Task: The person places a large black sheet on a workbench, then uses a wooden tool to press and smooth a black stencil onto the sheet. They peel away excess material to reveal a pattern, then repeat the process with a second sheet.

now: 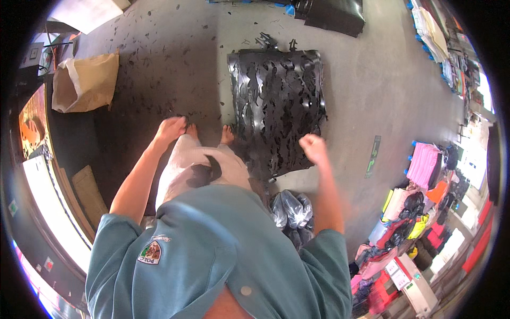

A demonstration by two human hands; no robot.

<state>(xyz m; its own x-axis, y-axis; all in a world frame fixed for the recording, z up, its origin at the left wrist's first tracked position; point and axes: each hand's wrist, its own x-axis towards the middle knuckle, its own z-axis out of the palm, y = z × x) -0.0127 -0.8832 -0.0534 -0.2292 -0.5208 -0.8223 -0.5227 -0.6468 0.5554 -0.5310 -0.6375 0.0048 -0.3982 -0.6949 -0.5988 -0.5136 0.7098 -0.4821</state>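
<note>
A stack of glossy black sheets (313,61), with rows of irregular cut-outs, lies on the floor ahead of me, right of my feet. My right hand (313,149) is closed in a fist by its near right edge; whether anything is inside the fingers is hidden. Over by my feet, my left hand (171,129) has its fingers curled together, with something small and dark at the fingertips that I cannot make out. A curved black scrap (213,167) rests across my pale trousers.
Dark scraps litter the floor (159,69) at the far left. A beige sack (93,80) stands open there. Clear plastic bags with dark contents (291,208) sit near my right side. More black sheets (337,16) lie far ahead; piled colourful goods (423,164) line the right.
</note>
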